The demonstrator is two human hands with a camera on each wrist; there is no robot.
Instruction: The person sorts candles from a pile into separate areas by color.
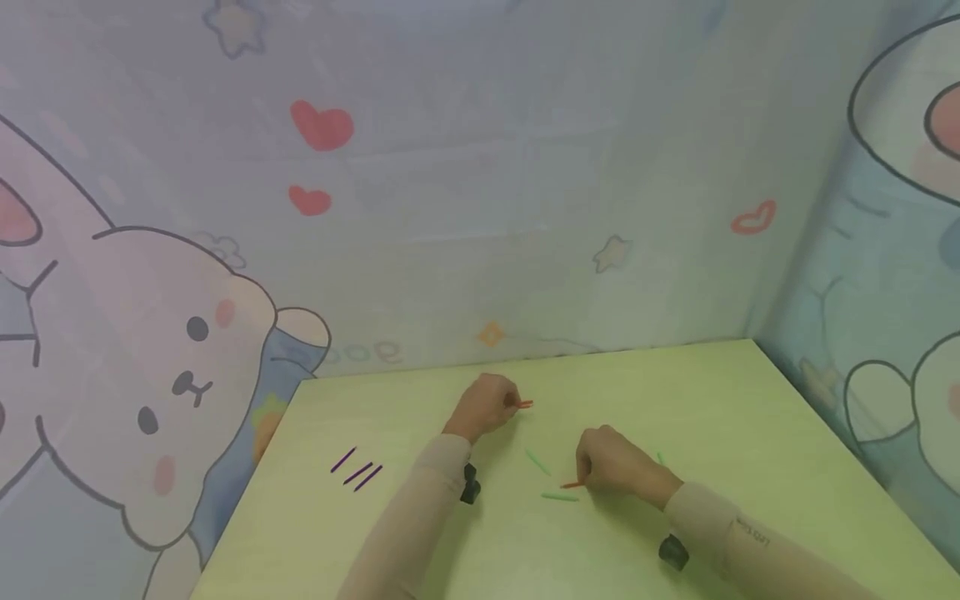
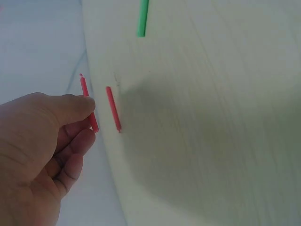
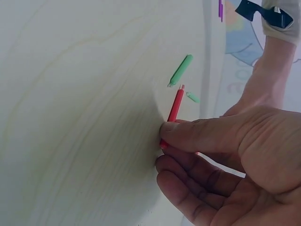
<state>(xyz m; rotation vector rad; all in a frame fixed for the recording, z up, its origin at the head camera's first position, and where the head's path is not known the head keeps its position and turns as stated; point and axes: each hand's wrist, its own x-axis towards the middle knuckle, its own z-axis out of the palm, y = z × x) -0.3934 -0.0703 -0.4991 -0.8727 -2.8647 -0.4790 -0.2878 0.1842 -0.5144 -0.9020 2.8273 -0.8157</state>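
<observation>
Fingers (image 2: pixel 83 140) of L hand (image 1: pixel 483 407) pinch first red stick (image 2: pixel 94 124), R hand (image 1: pixel 618 463) pinches second red stick (image 3: pixel 176 104); pls hold lightly, lower first parallel w/ loose red stick (image 2: pixel 114 109).

On my feed the right arm (image 1: pixel 772 554) blocks one end of a green stick (image 1: pixel 661 457), and its sleeve lettering (image 1: pixel 753 531) is way too tiny to read. Left wrist cam chops a green stick (image 2: pixel 143 20) at the top edge, right wrist cam clips the purple sticks (image 3: pixel 220 9). The left hand (image 2: pixel 40 134) covers its red stick's (image 2: pixel 84 85) middle.
</observation>
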